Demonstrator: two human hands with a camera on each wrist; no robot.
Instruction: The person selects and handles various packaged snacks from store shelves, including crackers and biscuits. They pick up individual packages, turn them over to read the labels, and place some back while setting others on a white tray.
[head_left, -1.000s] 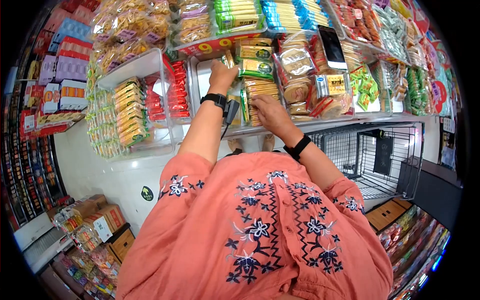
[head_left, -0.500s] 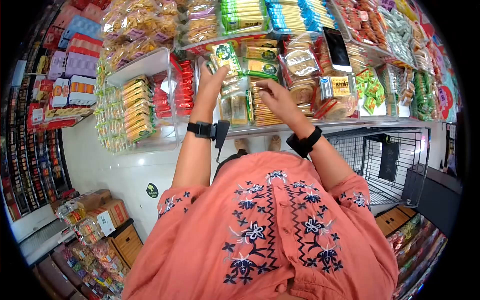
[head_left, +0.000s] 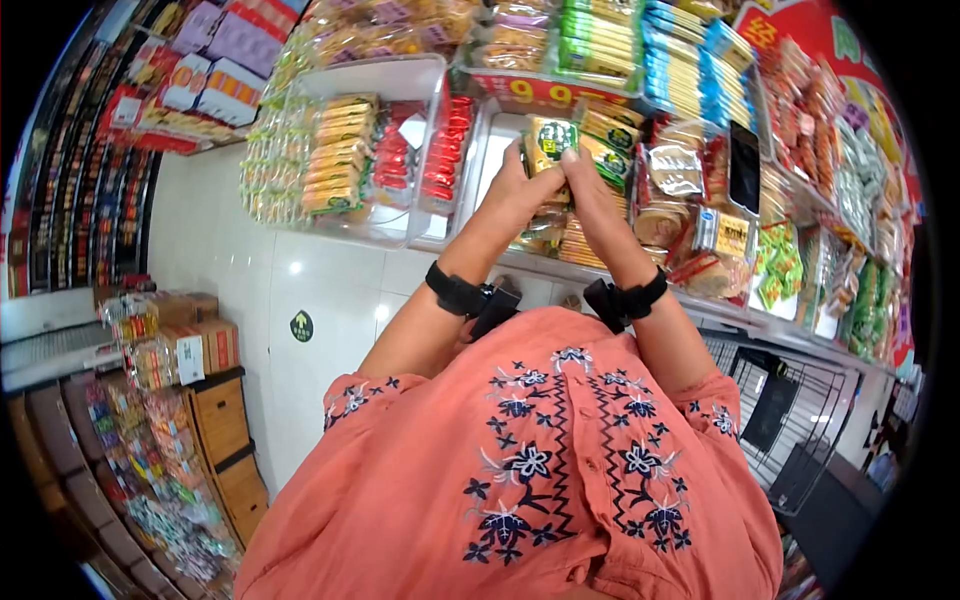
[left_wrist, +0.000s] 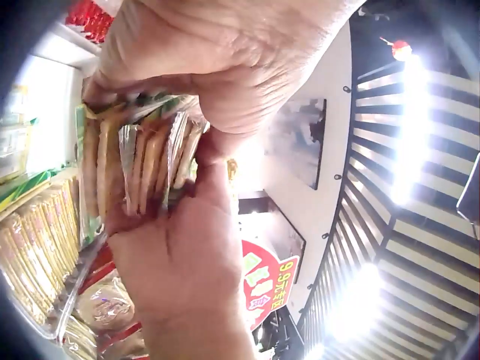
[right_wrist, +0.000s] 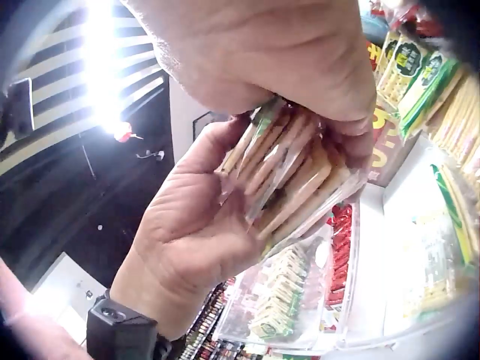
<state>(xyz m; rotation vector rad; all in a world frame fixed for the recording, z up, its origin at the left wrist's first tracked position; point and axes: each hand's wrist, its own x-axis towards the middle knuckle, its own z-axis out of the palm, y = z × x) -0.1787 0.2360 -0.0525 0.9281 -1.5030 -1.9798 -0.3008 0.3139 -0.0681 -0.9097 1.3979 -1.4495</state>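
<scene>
**At a crowded snack shelf, two hands clasp a bundle of biscuit packets**

Low down at the far left, cardboard boxes [head_left: 205, 345] of stock are stacked. Next along, on the shelf [head_left: 545, 265], a clear bin [head_left: 370, 68] holds yellow packets [head_left: 335, 150], with red packets [head_left: 445, 150] beside them. To its right lies a white tray [head_left: 495, 145], partly bare.

Above this tray, lifted off the shelf, the person's left hand [head_left: 515, 190] and right hand [head_left: 590, 195] meet around a bundle of biscuit packets [head_left: 551, 140] with a green label uppermost. Both hands grip it, fingers curled over one side and thumbs pressed against the other. The wrist views show several slim, clear-wrapped packets squeezed side by side, and I can see no band tying them together.

Further right are more biscuit packs, with a dark phone [head_left: 745, 165] lying on them, then green sachets [head_left: 778, 265]. A wire shopping cart [head_left: 800, 455] stands at lower right.

The likeliest mishap is a middle packet slipping out. The film looks slick, and only the squeeze holds the bundle, so easing either hand could drop one onto the tray or over the shelf edge. Too hard a squeeze could crack the biscuits. The neighbouring goods stand close, so a brush from the right forearm could topple them or dislodge the phone from its uneven perch.
</scene>
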